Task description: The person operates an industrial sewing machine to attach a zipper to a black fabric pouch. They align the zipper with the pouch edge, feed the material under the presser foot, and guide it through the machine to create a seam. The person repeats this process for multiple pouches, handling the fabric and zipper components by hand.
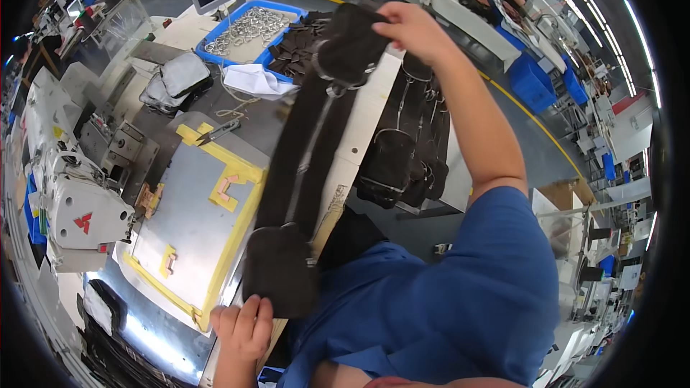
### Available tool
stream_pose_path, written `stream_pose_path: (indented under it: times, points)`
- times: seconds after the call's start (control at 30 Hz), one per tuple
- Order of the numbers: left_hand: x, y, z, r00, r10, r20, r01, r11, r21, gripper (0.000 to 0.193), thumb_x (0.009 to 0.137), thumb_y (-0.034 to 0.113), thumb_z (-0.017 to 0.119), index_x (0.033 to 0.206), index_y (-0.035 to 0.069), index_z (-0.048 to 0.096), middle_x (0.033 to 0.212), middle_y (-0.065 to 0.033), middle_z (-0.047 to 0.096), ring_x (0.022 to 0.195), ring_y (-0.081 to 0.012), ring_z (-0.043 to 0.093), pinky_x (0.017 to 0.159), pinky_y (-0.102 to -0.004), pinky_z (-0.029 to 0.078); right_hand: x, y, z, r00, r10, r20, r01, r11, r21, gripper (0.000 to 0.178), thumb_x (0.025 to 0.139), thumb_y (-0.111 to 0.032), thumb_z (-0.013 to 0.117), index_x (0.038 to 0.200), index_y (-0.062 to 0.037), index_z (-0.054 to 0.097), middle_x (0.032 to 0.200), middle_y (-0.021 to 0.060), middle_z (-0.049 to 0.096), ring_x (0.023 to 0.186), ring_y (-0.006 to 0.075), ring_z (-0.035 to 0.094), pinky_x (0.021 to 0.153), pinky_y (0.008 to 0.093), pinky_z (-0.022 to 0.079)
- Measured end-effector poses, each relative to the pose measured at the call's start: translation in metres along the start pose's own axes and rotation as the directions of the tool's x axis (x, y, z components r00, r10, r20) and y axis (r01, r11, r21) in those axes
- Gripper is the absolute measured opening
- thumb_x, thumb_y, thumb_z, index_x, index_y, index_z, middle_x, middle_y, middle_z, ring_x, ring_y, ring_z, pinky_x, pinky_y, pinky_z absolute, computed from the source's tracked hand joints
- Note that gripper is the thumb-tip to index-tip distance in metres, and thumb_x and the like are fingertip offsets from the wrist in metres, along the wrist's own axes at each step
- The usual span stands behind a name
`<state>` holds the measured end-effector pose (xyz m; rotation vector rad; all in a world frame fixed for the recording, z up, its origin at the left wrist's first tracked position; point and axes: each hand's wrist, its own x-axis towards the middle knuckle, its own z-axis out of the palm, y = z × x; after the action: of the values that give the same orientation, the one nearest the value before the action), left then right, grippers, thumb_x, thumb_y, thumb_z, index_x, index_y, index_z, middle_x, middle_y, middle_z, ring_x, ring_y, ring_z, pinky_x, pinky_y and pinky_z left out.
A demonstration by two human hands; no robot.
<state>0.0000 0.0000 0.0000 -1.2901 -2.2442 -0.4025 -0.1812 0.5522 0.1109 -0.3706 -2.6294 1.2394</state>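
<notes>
A long black fabric strap (pixel 284 187) with a zip along it and a square pouch at each end stretches across the edge of the worktable. My right hand (pixel 417 32) is raised and pinches the corner of its far pouch (pixel 348 47) between thumb and fingers. Down at the near end, my left hand (pixel 244 330) grips the bottom edge of the near pouch (pixel 280 273), its fingers curled over the fabric. Metal rings show where the far pouch meets the strap.
A sewing machine (pixel 90 201) stands at the left beside a metal plate (pixel 190 208) edged with yellow tape. Thread snips (pixel 219 131) lie above it. Blue trays (pixel 248 8) hold metal rings and dark pieces. More black pouches (pixel 395 162) hang at the table's right side.
</notes>
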Motion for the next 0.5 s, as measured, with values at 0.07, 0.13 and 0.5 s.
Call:
stream_pose_path:
  times: [0.07,0.13,0.5]
  points:
    - [0.035,-0.002,0.010,0.997,0.068,0.032,-0.063,0.990,-0.123,0.023,0.082,0.012,0.076,0.105,0.009,0.078,0.108,-0.0083,0.074,0.085,-0.0230,0.065,0.074,-0.0384,0.051,0.007,0.037,-0.033,0.996,0.040,-0.081,-0.049,0.992,-0.118,0.018,0.097,-0.017,0.077,0.112,-0.0073,0.074,0.087,-0.0014,0.069,0.076,0.0090,0.061,0.068,0.0279,0.050]
    - [0.066,0.007,0.030,0.988,0.151,-0.009,-0.149,0.964,-0.218,0.026,0.081,0.013,0.076,0.106,0.008,0.077,0.109,-0.0081,0.073,0.085,-0.0216,0.066,0.075,-0.0359,0.051,0.015,0.078,-0.070,0.980,-0.050,-0.191,-0.013,0.950,-0.313,0.027,0.088,-0.017,0.082,0.111,-0.0030,0.080,0.091,0.0120,0.077,0.080,0.0209,0.071,0.077,0.0382,0.057]
    - [0.108,0.025,0.067,0.886,0.006,0.463,0.243,0.845,-0.476,0.051,0.090,0.026,0.084,0.133,0.003,0.068,0.137,-0.0203,0.068,0.115,-0.0391,0.070,0.096,-0.0457,0.058,0.090,0.113,-0.163,0.806,-0.236,-0.543,-0.276,0.661,-0.698,0.052,0.090,-0.038,0.077,0.130,-0.0041,0.070,0.127,0.0204,0.075,0.122,0.0394,0.069,0.105,0.0460,0.055]
